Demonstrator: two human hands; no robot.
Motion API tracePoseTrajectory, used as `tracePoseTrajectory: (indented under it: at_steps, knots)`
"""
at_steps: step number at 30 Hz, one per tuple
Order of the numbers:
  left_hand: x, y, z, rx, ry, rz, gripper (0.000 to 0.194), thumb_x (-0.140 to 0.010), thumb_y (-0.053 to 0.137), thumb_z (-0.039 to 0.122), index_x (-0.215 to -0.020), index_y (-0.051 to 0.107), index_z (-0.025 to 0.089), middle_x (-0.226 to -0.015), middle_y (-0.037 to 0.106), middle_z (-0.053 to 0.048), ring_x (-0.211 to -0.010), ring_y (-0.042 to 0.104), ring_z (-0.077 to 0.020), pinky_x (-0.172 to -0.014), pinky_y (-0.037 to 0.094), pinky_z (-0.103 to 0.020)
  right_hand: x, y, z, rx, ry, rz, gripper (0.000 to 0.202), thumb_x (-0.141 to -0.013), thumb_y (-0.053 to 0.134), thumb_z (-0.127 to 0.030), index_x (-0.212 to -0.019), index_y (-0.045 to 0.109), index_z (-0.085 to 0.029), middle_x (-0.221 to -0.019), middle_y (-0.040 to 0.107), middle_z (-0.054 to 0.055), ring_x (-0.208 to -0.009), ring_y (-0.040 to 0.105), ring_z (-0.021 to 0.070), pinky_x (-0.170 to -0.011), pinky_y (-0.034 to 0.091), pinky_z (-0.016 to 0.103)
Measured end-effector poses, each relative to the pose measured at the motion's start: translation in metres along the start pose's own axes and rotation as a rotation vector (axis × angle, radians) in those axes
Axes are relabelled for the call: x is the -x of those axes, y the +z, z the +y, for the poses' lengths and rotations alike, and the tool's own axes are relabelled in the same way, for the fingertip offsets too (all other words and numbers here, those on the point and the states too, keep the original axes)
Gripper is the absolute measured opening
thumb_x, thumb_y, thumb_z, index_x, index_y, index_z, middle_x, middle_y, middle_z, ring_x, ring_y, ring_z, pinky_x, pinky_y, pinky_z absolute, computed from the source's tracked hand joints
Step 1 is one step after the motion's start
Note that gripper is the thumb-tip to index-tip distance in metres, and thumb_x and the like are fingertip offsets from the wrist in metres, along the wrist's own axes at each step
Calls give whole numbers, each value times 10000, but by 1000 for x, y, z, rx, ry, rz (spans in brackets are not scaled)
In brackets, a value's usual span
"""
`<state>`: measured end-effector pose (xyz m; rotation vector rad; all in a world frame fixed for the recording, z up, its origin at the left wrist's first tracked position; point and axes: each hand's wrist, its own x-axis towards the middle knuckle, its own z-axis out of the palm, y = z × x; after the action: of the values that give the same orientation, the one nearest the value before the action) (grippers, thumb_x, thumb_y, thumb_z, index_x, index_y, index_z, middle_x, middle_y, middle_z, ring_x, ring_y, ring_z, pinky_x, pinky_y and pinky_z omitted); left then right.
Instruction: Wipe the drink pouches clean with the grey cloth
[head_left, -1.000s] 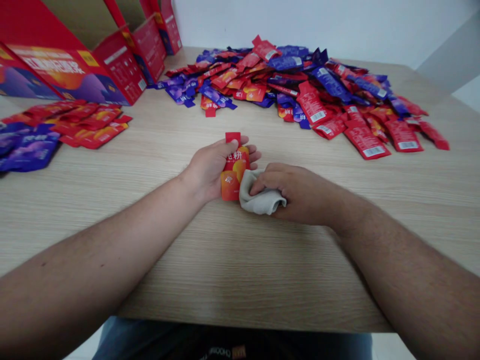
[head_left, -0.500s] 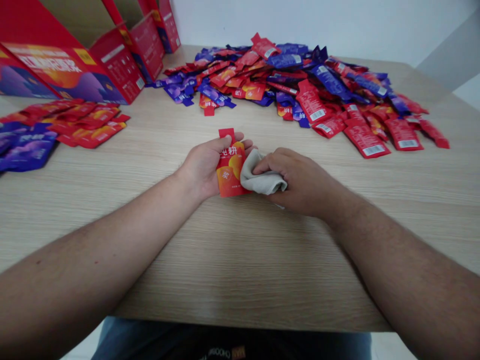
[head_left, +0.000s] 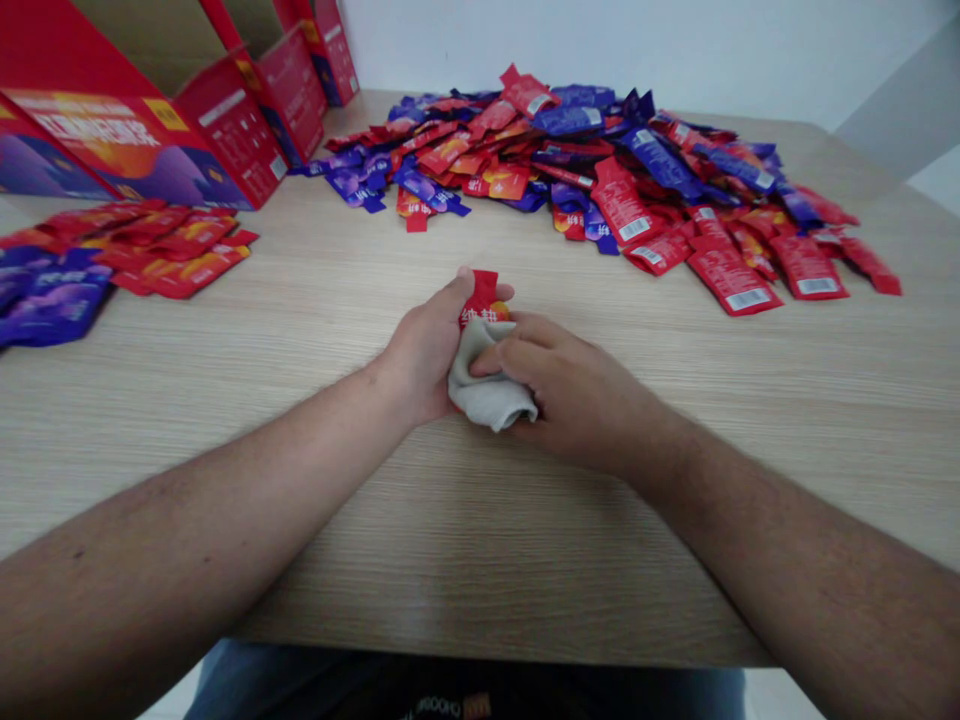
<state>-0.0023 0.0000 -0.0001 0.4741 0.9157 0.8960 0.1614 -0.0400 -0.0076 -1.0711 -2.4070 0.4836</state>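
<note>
Our red pouch (head_left: pixel 480 300) sits in our left hand (head_left: pixel 431 350), gripped along its side, its top showing and its lower part hidden under a grey cloth (head_left: pixel 491 395). Our right hand (head_left: pixel 581 385) clasps the bunched cloth against its front, so we judge this pouch partly done (the covered part we cannot see). Over to the left on the table (head_left: pixel 480 560) lies a smaller batch (head_left: pixel 176 250), perhaps finished; the big mixed heap (head_left: pixel 555 150) beyond looks still to do, beside red boxes (head_left: pixel 217 130)
</note>
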Motion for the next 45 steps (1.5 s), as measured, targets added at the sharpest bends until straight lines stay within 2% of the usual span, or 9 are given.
tracePoseTrajectory:
  at_steps: [2,10,17,22,27,31,36,40,45]
  knots:
    - [0,-1,1,4,-5,-5,494,-1090,422,565,-1102,736,184,-819,751,-84,-790,759,-248,-793,619,-366,0,-1,-2,-16,-49,-50,335,-856,767,-210,-1189,734,-223,-1189,698,109,-1060,662,274,-898,549,399]
    - [3,1,-5,58,14,-112,581,-1055,471,666,-1157,754,169,-826,785,-98,-902,802,-276,-842,634,-354,-2,-1,1,78,30,112,359,-848,768,-220,-1205,736,-226,-1171,704,117,-1045,654,283,-887,548,413]
    - [6,3,-10,-15,-37,-92,575,-1067,477,664,-1140,760,168,-763,782,-84,-760,796,-244,-716,627,-313,-4,-16,14,160,129,397,326,-892,723,-232,-1215,743,-267,-1114,751,104,-1100,646,352,-996,522,541]
    - [10,5,-9,-7,-25,-132,628,-1103,371,653,-1152,776,176,-770,783,-86,-805,809,-241,-726,627,-300,-3,-16,12,149,74,325,360,-886,726,-275,-1245,750,-247,-1125,733,107,-1048,649,327,-936,547,501]
    - [8,2,-9,-59,-83,-155,681,-1081,365,701,-1114,785,166,-723,769,-90,-766,805,-246,-686,625,-295,-3,-14,12,184,137,388,306,-894,731,-255,-1199,750,-281,-1109,759,91,-1074,650,341,-982,535,526]
    - [6,-1,-11,-47,-32,-190,688,-1100,318,679,-1097,787,176,-703,759,-83,-781,807,-244,-695,622,-296,-3,-13,12,162,92,335,367,-879,723,-256,-1245,739,-235,-1133,747,116,-1075,653,337,-963,544,511]
    - [7,0,-11,-73,-68,-168,674,-1062,408,723,-1110,791,170,-733,776,-90,-780,804,-244,-701,616,-292,-3,-14,10,178,118,395,327,-862,717,-204,-1181,742,-274,-1105,776,86,-1079,660,333,-967,543,504]
    - [8,1,-12,-21,-6,-175,646,-1097,384,665,-1161,784,162,-747,775,-81,-760,796,-229,-701,606,-284,-3,-14,6,152,40,317,377,-862,733,-236,-1238,746,-212,-1120,749,121,-1036,671,324,-901,557,476]
    - [5,-9,-9,-196,-93,-213,760,-997,450,814,-1186,778,154,-698,755,-83,-596,728,-214,-586,578,-281,-5,-22,25,194,88,410,307,-857,712,-209,-1160,756,-220,-1090,785,111,-1048,684,338,-911,546,498]
